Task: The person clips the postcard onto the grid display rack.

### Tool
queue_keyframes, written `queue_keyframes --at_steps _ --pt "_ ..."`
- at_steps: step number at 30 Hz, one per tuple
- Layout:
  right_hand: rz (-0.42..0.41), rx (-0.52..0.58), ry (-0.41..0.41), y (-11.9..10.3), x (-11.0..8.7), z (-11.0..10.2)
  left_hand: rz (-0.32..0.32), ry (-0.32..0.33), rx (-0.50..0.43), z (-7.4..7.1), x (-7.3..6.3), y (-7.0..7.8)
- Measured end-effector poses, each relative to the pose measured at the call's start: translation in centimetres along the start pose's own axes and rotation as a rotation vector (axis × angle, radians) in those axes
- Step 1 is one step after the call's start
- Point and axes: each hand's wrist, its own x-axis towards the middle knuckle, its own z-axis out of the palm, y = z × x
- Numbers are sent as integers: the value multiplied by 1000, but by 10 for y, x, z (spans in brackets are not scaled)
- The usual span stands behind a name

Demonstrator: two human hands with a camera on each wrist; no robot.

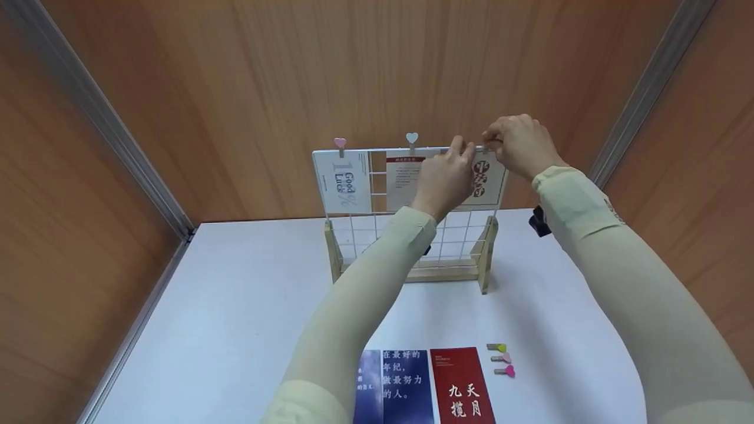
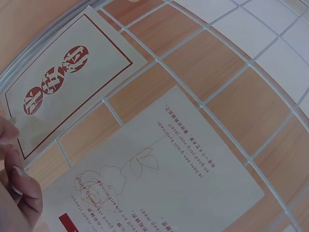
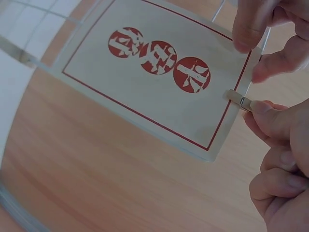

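Observation:
A cream card with a red border and red round characters lies against the top right of a white wire grid rack. My left hand pinches the card's upper edge between thumb and finger at the grid's top bar. Beside it, my right hand pinches a small wooden clothespin, whose tip overlaps the card's top edge in the right wrist view. In the head view the right fingers mostly hide this pin. Left of it hangs a printed text card, partly behind my left hand.
A "Good Luck" card hangs at the grid's left under a pink heart pin; a pale blue heart pin tops the text card. Blue cards, a red card and heart pins lie on the white table in front.

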Motion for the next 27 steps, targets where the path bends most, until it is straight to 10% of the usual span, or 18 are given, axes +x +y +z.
queue_keyframes --at_steps 10,18,27 --pt "2 62 -7 5 -1 9 -17 -111 -25 -9 2 -3" --pt "4 52 -23 9 -7 3 32 -68 -38 -17 3 -9" --pt "-26 87 172 19 -27 0 69 12 -116 -32 -13 -18"
